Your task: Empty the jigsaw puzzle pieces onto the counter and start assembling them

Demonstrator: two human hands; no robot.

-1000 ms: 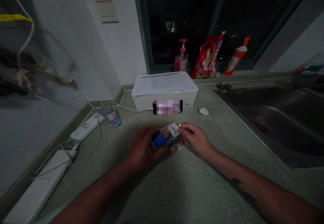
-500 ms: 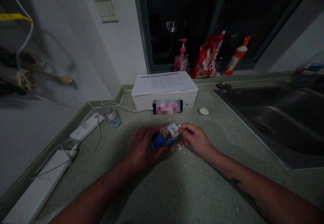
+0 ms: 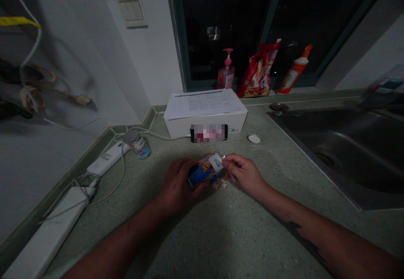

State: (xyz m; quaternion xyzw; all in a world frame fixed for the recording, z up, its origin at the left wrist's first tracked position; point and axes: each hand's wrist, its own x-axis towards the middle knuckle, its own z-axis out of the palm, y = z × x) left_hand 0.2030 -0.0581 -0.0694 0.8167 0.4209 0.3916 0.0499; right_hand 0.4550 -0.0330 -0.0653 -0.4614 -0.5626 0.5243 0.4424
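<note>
My left hand [image 3: 177,183] is wrapped round the base of a clear jar [image 3: 202,173] with a blue and yellow printed label and a white sticker. The jar lies tilted low over the counter, its open end toward the right. At that end my right hand [image 3: 241,171] pinches the rim, thumb and fingers pressed together; whether a small piece is also between them is hidden. Several jigsaw puzzle pieces [image 3: 224,183] lie on the counter below the jar's mouth. A round silver-edged lid [image 3: 254,139] rests on the counter beyond my right hand.
Behind the jar, a phone [image 3: 208,133] on a cable leans against a white box [image 3: 176,126] topped with papers. To the left are a second lidded jar [image 3: 139,145] and white power strips [image 3: 52,228] with cords. A steel sink [image 3: 353,152] is on the right.
Both hands keep their grip on the jar, which has rolled very slightly so its label and sticker face a little differently. The puzzle pieces and lid look unmoved.
</note>
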